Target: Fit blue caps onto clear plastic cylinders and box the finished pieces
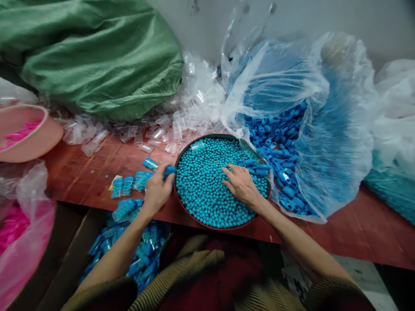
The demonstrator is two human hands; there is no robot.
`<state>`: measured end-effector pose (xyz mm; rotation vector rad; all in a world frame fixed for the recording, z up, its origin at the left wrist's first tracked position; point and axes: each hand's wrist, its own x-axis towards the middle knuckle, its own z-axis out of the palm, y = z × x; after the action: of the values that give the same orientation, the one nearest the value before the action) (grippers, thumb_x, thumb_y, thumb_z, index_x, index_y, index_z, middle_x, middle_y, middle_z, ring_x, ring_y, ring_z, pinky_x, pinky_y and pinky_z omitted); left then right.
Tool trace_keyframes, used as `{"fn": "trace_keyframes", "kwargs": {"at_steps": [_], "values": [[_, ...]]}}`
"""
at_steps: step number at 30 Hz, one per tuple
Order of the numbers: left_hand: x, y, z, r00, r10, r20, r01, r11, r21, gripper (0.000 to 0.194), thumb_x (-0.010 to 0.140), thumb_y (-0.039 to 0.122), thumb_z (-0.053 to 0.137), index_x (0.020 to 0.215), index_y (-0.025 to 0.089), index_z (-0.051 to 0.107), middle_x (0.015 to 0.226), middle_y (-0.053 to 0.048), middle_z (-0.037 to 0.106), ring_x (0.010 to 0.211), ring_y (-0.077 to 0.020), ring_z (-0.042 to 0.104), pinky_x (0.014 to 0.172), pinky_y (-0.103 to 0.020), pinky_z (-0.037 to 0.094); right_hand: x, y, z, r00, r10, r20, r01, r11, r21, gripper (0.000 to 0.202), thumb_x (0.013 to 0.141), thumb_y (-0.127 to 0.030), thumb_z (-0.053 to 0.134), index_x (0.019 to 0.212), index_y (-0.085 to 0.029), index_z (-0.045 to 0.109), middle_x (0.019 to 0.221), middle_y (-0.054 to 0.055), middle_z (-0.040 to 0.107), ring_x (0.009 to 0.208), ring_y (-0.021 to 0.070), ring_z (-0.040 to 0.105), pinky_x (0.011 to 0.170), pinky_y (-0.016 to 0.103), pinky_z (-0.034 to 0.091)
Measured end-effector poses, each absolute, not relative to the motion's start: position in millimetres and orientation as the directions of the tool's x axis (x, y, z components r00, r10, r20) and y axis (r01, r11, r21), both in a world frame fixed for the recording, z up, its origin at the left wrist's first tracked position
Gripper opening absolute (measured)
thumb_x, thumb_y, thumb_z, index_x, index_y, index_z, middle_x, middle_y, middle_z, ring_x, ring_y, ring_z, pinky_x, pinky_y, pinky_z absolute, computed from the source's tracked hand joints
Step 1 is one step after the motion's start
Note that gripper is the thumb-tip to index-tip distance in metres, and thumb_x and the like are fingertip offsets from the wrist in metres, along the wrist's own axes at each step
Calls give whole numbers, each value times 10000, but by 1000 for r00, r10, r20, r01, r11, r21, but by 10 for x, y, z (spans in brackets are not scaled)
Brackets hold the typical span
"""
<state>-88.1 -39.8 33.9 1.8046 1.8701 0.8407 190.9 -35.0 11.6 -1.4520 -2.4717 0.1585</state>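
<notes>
Pinching a blue cap (169, 172) between thumb and fingers, the person's left hand (156, 190) is at the left rim of a round tray (223, 228). The tray sits on the red table (330, 233) and is filled with blue beads (210, 190); a clear cup (197, 146) lies on them near the far rim. The right hand (241, 183) is over the beads toward the right side, its fingers spread apart.

Just beyond that hand, loose caps (259, 167) lie at the tray's right edge, beside an open clear bag (279, 93) that spills more blue caps (280, 134). Farther right, another bag (392, 177) holds teal contents too blurred to name.

Clear empty cups (194, 112) are heaped behind the tray, beside a green sack (106, 60). On the left, a pink bowl (39, 140) contains bright pink pieces (24, 131), and a pink-tinted bag (35, 242) below it also has pink pieces inside. Capped cups of beads (127, 185) stand or lie left of the tray, with many more in a pile (142, 250) below the table edge.
</notes>
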Motion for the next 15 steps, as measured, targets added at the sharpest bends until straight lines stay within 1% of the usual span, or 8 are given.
{"fn": "trace_keyframes", "kwargs": {"at_steps": [2,3,5,6,8,10,12,15], "values": [[-1209,-436,268,-176,967,185,870,65,489,374,830,315,446,1148,155,560,1055,-109,613,981,-264,564,897,-408,428,2060,-255,52,-412,894,174,888,437,-141,404,878,-273,506,1262,-147,517,1268,196,534,1156,331,483,913,485,387],[-1327,-452,222,-225,952,208,904,124,409,398,827,321,448,1165,140,555,1062,-134,606,1003,-290,555,902,-438,420,2126,-209,12,-391,904,174,905,412,-105,414,873,-289,516,1259,-139,519,1277,200,526,1174,341,462,923,491,368],[-1436,-474,131,-289,921,262,930,204,306,450,824,332,458,1210,113,530,1107,-180,580,1061,-334,528,913,-484,403,2229,-129,-71,-366,914,174,925,378,-41,452,862,-343,534,1261,-131,515,1290,205,516,1207,362,417,936,507,333],[-1427,-477,91,-293,913,285,935,211,284,462,830,334,456,1227,106,518,1133,-193,568,1100,-346,509,926,-496,391,2265,-97,-107,-359,917,174,930,366,-12,466,860,-368,534,1261,-131,513,1286,204,517,1207,367,407,935,508,321],[-1307,-458,25,-232,920,315,950,144,279,444,850,331,437,1230,115,519,1190,-191,556,1189,-349,457,970,-503,356,2313,-52,-156,-356,920,167,934,354,39,470,868,-394,513,1255,-128,514,1227,196,553,1148,352,443,913,484,321],[-1128,-405,-30,-111,946,304,956,18,292,406,871,321,409,1212,143,540,1237,-159,559,1263,-333,400,1017,-505,310,2343,-33,-167,-355,921,162,935,345,85,452,883,-382,483,1246,-115,516,1111,181,598,1033,316,495,880,444,328],[-982,-335,-86,2,969,246,946,-82,314,386,891,303,368,1198,167,559,1271,-130,559,1298,-319,371,1043,-512,274,2374,-37,-147,-367,916,161,928,350,125,418,897,-342,452,1233,-103,524,1000,159,613,930,285,514,850,414,327],[-924,-260,-182,77,982,175,920,-137,367,393,910,309,323,1177,182,582,1276,-111,568,1322,-316,350,1061,-533,247,2454,-62,-96,-401,903,156,912,378,156,356,907,-303,419,1170,-115,567,922,134,604,862,264,506,807,382,326]]}}
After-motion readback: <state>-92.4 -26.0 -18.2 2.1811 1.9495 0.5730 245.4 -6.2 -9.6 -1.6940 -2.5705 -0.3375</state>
